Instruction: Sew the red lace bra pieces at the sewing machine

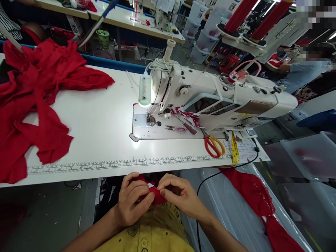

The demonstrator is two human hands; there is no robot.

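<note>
Below the table's front edge, my left hand (132,203) and my right hand (178,195) both pinch a small piece of red fabric (156,195) in my lap. A tiny white label shows between the fingertips. Both hands have their fingers curled closed on the cloth. Ahead on the white table (105,122) stands a white sewing machine (210,101) with its lamp lit over the needle plate (147,120).
A pile of red fabric (34,101) covers the table's left side. Orange-handled scissors (214,145), small snips (175,128) and a yellow tape measure (234,148) lie by the machine. More red cloth (257,199) hangs over a clear bin at right. Another person sits at far right.
</note>
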